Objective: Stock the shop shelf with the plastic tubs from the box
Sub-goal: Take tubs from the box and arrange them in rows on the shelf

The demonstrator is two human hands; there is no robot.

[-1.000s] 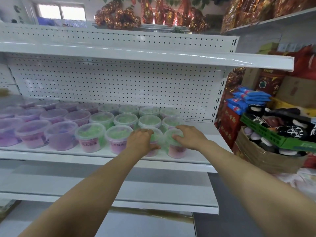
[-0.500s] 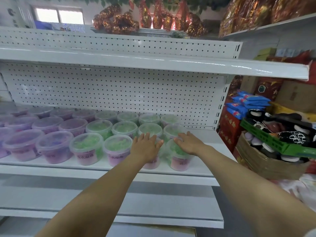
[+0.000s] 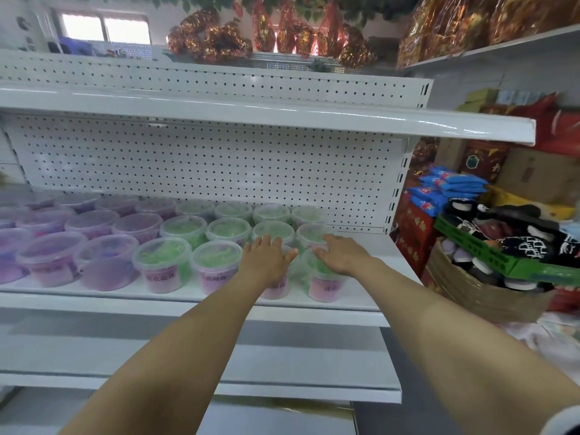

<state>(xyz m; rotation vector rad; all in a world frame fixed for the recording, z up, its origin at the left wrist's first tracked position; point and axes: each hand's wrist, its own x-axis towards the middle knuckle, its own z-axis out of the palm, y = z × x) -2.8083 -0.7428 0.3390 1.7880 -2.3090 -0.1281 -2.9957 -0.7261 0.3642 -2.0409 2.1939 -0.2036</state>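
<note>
Rows of clear plastic tubs stand on the white shelf (image 3: 94,298): purple-filled tubs (image 3: 106,262) on the left, green-filled tubs (image 3: 161,265) on the right. My left hand (image 3: 266,260) lies flat, fingers straight, on the lid of a front-row green tub (image 3: 277,288). My right hand (image 3: 342,255) rests with straight fingers on the lid of the rightmost front-row green tub (image 3: 323,285). Both tubs stand on the shelf near its front edge. The box is not in view.
A white upper shelf (image 3: 314,120) overhangs the tubs, with a pegboard back panel (image 3: 219,171) behind them. A lower shelf (image 3: 282,365) juts out below. To the right stand a cardboard box (image 3: 483,293) with a green crate (image 3: 489,255) of goods and blue packets (image 3: 448,186).
Both hands went from gripping the two front tubs' lids to lying flat on them with fingers straight. The view shifted slightly upward.
</note>
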